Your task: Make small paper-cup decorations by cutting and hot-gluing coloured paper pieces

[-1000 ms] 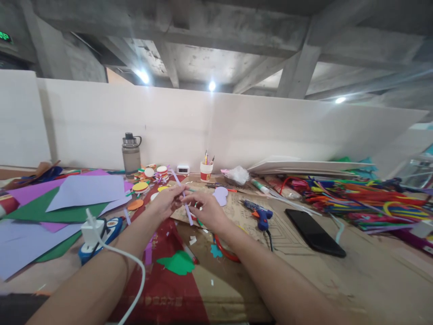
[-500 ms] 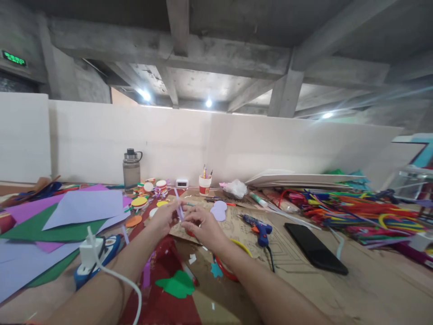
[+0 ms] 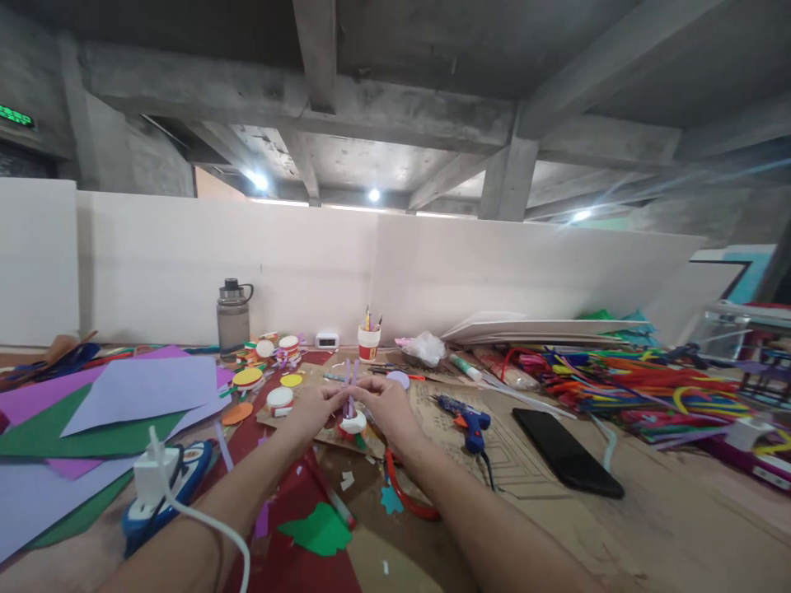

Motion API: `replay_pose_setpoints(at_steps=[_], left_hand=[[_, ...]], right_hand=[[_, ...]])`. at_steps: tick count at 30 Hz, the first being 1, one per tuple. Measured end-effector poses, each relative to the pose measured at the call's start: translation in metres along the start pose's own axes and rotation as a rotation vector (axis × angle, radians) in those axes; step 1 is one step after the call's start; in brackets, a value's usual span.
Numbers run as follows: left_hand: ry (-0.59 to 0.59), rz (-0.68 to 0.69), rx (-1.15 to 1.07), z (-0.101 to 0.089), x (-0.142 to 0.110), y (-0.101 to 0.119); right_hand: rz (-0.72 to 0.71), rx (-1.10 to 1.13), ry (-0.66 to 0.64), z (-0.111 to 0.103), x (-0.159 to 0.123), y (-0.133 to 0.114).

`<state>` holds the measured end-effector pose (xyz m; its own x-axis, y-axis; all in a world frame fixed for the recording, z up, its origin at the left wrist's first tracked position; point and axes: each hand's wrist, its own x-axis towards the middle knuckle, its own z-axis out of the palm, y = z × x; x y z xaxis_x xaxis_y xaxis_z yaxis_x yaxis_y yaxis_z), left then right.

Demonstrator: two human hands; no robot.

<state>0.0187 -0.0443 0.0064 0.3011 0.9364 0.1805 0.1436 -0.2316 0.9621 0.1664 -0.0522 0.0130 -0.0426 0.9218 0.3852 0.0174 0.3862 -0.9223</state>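
Pinching a lilac strip (image 3: 351, 405) between two hands, clamping from one side with the fingers of the left hand (image 3: 318, 409) and from the other with those of the right hand (image 3: 390, 408). Bringing both sets of fingertips closer than a second ago, now meeting or nearly meeting. Showing two upright lilac prongs above the fingers, replacing the single slanting length of earlier; probably bending or doubling the strip, so likely going from plain handling to shaping. Not making out the bend itself behind the fingers.

Holding the strip right over a white-topped piece (image 3: 354, 424) with red and green bits; cannot tell if touching. Exposing that piece more plainly than before.

Going outward: noting a white-lidded drum (image 3: 280, 401) just beside the left hand, a lilac disc (image 3: 399, 379) just beyond the right hand, a red ring (image 3: 404, 494) and teal cutout (image 3: 390, 499) near the right forearm, a green cutout (image 3: 318, 529) between the forearms. Finding a glue gun (image 3: 473, 427) and black phone (image 3: 565, 451) farther right on the tabletop (image 3: 698, 519), then heaped pipe cleaners (image 3: 593, 375). Seeing lilac paper (image 3: 145, 395) at far left, plus a water bottle (image 3: 233, 325) and pencil cup (image 3: 369, 342) at the back.
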Motion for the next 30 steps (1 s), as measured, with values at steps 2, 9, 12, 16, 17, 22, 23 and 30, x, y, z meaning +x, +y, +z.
replay_pose_setpoints(at_steps=[2, 9, 12, 16, 17, 22, 23, 30], left_hand=[[-0.011, -0.001, 0.045, -0.0003, 0.0013, 0.0009], [-0.049, 0.009, 0.177, -0.0027, 0.0056, -0.0038], [-0.064, 0.012, 0.209, -0.0031, 0.0063, -0.0053], [-0.092, 0.048, 0.156, -0.0015, 0.0045, -0.0039], [-0.105, 0.045, 0.085, -0.0005, 0.0035, -0.0033], [-0.132, -0.144, -0.367, 0.0044, -0.0014, -0.0006], [-0.132, -0.161, -0.389, 0.0047, -0.0020, -0.0004], [-0.155, -0.060, -0.202, 0.0035, -0.0007, -0.0049]], right_hand=[[0.030, 0.046, 0.003, 0.0002, 0.0005, 0.0013], [0.109, 0.214, 0.027, -0.0002, -0.0002, 0.0055], [0.116, 0.297, 0.010, 0.0012, -0.0023, 0.0033], [0.141, 0.354, 0.002, 0.0030, -0.0039, -0.0010], [0.148, 0.359, 0.008, 0.0031, -0.0037, -0.0017], [0.118, 0.323, 0.109, 0.0009, -0.0007, -0.0008], [0.110, 0.316, 0.117, 0.0006, -0.0003, 0.0001], [0.151, 0.372, 0.065, 0.0033, -0.0014, 0.0061]])
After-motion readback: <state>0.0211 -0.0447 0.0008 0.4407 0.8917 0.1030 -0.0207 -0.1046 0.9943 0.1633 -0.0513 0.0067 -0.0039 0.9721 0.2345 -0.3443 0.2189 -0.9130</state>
